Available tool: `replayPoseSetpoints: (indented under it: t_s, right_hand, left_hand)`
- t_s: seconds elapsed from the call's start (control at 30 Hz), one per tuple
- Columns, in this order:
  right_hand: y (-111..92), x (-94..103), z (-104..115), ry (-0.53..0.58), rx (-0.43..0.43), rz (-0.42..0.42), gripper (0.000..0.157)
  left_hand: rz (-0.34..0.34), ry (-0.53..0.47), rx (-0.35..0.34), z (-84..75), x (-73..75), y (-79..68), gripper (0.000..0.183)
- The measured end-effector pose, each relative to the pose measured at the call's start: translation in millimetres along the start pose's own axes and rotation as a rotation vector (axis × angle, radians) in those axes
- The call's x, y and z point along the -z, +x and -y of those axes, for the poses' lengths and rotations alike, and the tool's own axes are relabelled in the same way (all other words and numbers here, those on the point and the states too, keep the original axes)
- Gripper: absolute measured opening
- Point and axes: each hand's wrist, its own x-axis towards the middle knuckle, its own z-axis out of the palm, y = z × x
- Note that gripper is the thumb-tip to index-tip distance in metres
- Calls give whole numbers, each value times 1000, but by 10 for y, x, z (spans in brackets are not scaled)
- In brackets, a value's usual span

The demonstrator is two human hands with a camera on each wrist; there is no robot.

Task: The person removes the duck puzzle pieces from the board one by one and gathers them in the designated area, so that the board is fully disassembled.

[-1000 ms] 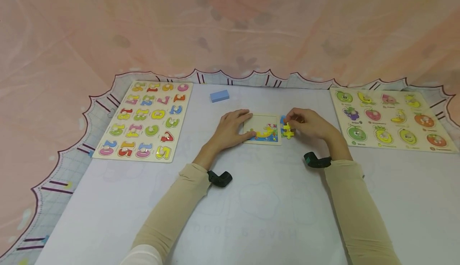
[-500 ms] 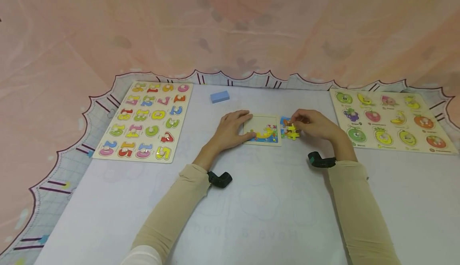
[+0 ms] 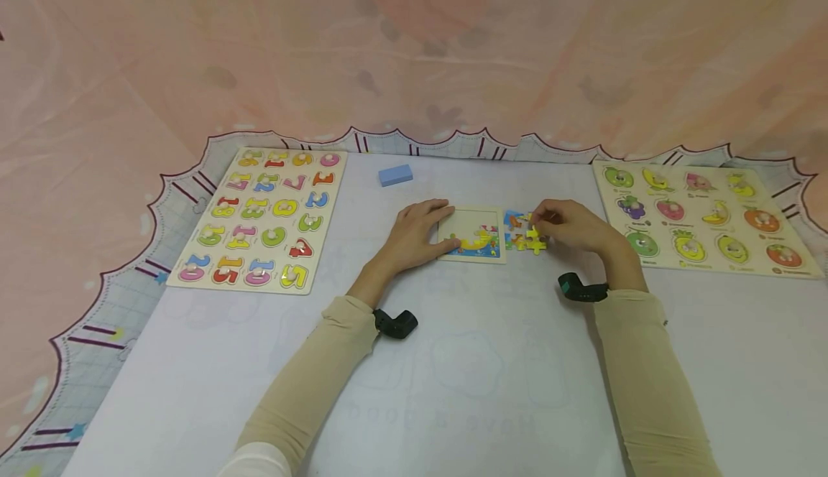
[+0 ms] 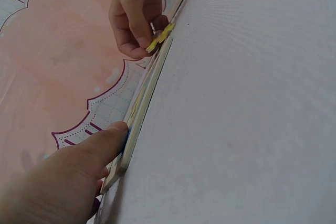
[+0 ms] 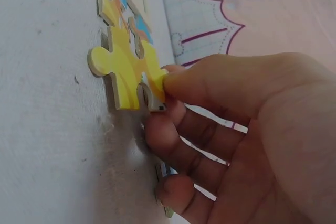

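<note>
My left hand (image 3: pixel 416 234) rests at the left side of a small wooden puzzle tray (image 3: pixel 472 258). Its thumb lies over the tray's lower pieces, and its index fingertip is by the far left corner. Fitted pieces with a yellow and blue picture (image 3: pixel 481 243) fill the tray's near part; bare board shows behind them. With thumb and fingertips, my right hand (image 3: pixel 572 224) pinches a yellow puzzle piece (image 5: pixel 126 72), held tilted at the right end of the loose pieces. Several blue, orange and yellow loose pieces (image 3: pixel 514 220) lie between tray and right hand.
A number puzzle board (image 3: pixel 272 207) lies at the left, and a fruit puzzle board (image 3: pixel 695 207) at the right. A blue block (image 3: pixel 395 174) sits behind the tray. Patterned cloth (image 3: pixel 414 53) hangs behind the white table (image 3: pixel 466 391).
My right hand has drawn back to the right with the yellow piece, uncovering more of the loose pieces beside the tray. The left hand has stayed in place.
</note>
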Motion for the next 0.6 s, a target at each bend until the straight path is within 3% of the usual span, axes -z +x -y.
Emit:
replayPoseSetpoints:
  t_s: [0.3,0.6]
  right_hand:
    - [-26,9,-9,-34,-30,-19,19]
    - [-19,10,-1,-79,16,-12,15]
  left_hand:
    - [3,-4,2,-2,-3,-1,64]
    - [2,2,-1,5,-7,1,65]
